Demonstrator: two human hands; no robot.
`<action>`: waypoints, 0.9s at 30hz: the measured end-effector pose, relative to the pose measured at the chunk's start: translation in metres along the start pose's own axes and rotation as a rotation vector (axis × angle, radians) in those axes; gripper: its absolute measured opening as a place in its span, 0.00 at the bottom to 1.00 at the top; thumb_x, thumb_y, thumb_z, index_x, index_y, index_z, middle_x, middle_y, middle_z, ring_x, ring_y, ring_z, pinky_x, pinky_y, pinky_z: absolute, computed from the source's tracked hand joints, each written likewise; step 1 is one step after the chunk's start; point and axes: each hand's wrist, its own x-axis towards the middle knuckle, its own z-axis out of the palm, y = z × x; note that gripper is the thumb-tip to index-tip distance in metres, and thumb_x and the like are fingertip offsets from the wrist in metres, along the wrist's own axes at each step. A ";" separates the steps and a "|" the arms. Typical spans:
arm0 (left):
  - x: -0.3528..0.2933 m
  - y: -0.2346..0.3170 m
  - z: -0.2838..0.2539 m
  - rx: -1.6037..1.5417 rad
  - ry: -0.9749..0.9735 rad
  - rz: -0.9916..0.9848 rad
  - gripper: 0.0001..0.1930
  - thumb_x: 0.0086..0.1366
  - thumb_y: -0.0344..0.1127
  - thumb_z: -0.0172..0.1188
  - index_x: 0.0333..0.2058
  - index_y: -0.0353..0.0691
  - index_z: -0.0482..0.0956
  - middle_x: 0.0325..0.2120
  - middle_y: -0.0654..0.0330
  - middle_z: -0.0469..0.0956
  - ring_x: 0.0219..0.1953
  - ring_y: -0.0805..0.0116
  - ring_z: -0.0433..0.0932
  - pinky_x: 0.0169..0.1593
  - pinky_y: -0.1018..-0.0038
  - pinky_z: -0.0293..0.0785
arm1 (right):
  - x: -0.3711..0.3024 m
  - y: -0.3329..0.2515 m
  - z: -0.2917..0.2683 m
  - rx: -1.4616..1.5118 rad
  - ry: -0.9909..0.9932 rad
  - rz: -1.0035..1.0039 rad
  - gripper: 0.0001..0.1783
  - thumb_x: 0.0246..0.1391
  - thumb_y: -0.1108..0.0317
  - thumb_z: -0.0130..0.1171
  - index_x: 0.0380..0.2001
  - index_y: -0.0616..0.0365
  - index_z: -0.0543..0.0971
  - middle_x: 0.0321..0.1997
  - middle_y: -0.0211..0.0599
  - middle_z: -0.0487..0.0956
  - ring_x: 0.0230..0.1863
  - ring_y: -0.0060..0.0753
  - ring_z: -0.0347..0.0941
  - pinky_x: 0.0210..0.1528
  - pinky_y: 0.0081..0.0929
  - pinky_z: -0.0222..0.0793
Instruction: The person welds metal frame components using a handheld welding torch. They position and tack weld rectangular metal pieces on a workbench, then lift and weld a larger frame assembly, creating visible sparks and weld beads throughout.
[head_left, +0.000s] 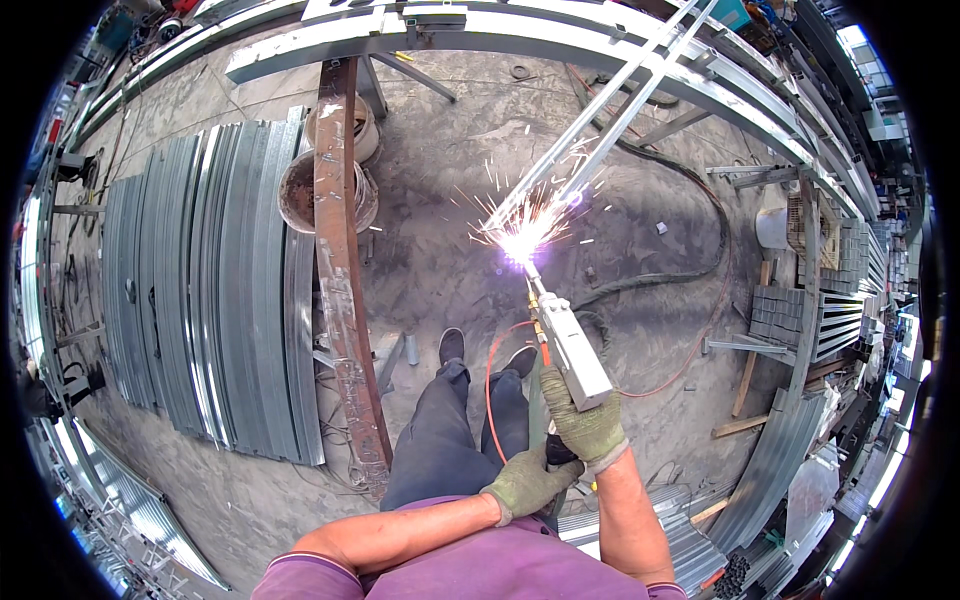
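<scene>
A white, box-shaped welding gun (577, 345) points away from me, its narrow metal nozzle ending in a bright violet-white glare with sparks flying. That glare sits at the near ends of two long, shiny metal tubes (605, 112) and hides the exact contact. My right hand (583, 420), in a green work glove, is wrapped around the rear of the gun. Just below and to its left, my left hand (528, 482), gloved alike, is closed at the gun's black lower end; its fingertips are partly hidden. An orange hose (488, 385) loops from the gun's front toward my left hand.
A rusty steel beam (335, 190) runs along my left, beside buckets (297, 195) and stacked grey metal profiles (215, 290). Long metal rails (480, 42) cross ahead. A dark cable (690, 272) curves over the floor. To the right, cut tubes (778, 312) are stacked on a rack.
</scene>
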 end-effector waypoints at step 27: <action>0.002 -0.018 0.006 0.053 0.029 0.029 0.20 0.77 0.50 0.65 0.48 0.35 0.81 0.32 0.59 0.86 0.29 0.73 0.84 0.34 0.71 0.81 | -0.010 0.001 0.004 0.023 0.026 -0.013 0.14 0.64 0.61 0.72 0.47 0.57 0.87 0.37 0.42 0.89 0.37 0.44 0.89 0.37 0.37 0.83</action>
